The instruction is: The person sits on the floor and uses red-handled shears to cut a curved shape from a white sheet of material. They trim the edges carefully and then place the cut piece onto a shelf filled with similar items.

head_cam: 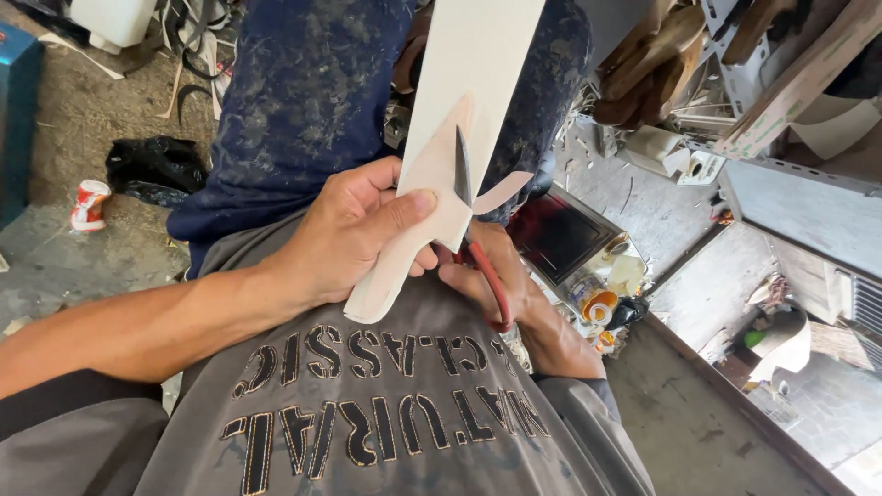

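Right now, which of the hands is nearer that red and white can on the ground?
Left. The left hand grips the pale strip, closer to the can; the right hand works the scissors farther away.

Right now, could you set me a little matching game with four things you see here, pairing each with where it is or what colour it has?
Things:
1. scissors
2. pale strip
3. black bag
4. can

Descriptions:
A. red and white, on the floor at far left
B. red handles, in the right hand
C. crumpled on the floor beside the can
D. gripped by the left hand, being cut

Pairs: 1-B, 2-D, 3-C, 4-A
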